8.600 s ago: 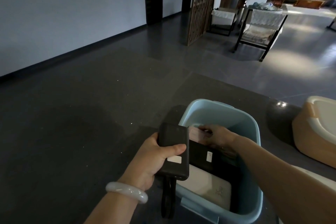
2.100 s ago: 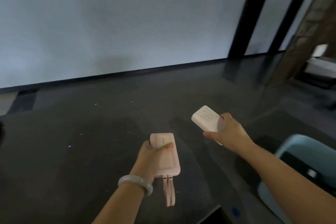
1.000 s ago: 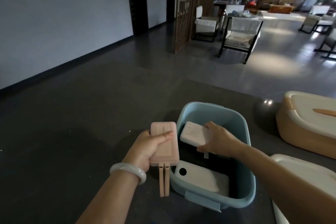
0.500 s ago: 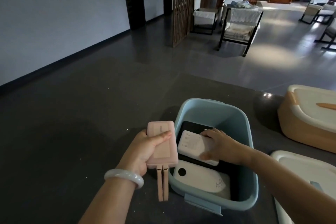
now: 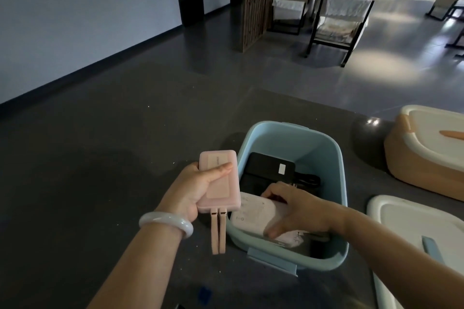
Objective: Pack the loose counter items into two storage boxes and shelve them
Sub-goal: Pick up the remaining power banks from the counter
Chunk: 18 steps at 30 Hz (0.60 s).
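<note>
A light blue storage box (image 5: 288,133) stands open on the dark counter (image 5: 100,170). Inside it lie a black power bank (image 5: 271,168) at the far end and a white power bank (image 5: 253,213) at the near end. My right hand (image 5: 298,211) reaches into the box and grips the white power bank, thumb on its near edge and fingers on its far edge. Just left of the box, above the counter, my left hand (image 5: 193,190) holds a pink power bank (image 5: 221,183) with two straps hanging down.
An orange storage box (image 5: 411,165) with a cream lid sits at the right of the counter. A loose white lid (image 5: 411,218) lies nearer, at the lower right. Beyond the counter's far edge are grey floor, a wooden screen and chairs.
My right hand has moved the white power bank lower and toward the near end of the blue box, uncovering the black one. My left hand still holds the pink power bank beside the box.
</note>
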Tool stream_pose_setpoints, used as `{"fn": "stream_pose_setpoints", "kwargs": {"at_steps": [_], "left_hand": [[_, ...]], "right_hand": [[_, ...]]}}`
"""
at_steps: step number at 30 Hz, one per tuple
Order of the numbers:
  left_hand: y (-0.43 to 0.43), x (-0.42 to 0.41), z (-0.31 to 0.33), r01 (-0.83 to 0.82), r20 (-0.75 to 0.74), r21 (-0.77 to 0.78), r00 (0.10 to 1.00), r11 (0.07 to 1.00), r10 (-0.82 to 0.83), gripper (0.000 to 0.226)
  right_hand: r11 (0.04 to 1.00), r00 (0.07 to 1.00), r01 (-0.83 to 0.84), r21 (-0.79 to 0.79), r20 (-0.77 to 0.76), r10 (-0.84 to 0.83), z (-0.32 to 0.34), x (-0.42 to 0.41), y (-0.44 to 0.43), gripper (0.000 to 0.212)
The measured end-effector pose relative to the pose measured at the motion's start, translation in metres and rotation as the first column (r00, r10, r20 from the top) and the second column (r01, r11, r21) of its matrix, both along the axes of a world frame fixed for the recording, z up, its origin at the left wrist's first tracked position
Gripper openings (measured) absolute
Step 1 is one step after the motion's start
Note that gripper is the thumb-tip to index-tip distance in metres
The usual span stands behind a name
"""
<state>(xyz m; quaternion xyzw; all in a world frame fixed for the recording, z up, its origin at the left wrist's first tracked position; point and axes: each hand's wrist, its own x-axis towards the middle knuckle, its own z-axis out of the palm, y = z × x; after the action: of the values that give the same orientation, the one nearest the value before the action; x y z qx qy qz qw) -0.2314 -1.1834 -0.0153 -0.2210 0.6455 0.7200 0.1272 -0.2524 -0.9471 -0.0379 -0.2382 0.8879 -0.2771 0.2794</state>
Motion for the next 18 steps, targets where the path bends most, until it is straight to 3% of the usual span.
{"fn": "stream_pose_setpoints", "kwargs": {"at_steps": [6,12,18], "left_hand": [[0.003,0.001,-0.001,-0.013,0.005,0.003,1.000,1.000,0.013,0.059],[0.004,0.002,0.003,-0.025,0.007,-0.001,1.000,1.000,0.025,0.043],[0.005,0.004,0.004,-0.022,0.013,-0.037,1.000,0.999,0.023,0.051]], "right_hand": [[0.996,0.991,0.052,-0.067,0.126,-0.044,0.003,-0.003,0.009,0.044],[0.993,0.983,0.079,-0.088,0.172,-0.063,0.003,-0.004,0.008,0.046],[0.994,0.983,0.101,-0.051,0.160,-0.092,0.011,-0.003,0.003,0.059]]}}
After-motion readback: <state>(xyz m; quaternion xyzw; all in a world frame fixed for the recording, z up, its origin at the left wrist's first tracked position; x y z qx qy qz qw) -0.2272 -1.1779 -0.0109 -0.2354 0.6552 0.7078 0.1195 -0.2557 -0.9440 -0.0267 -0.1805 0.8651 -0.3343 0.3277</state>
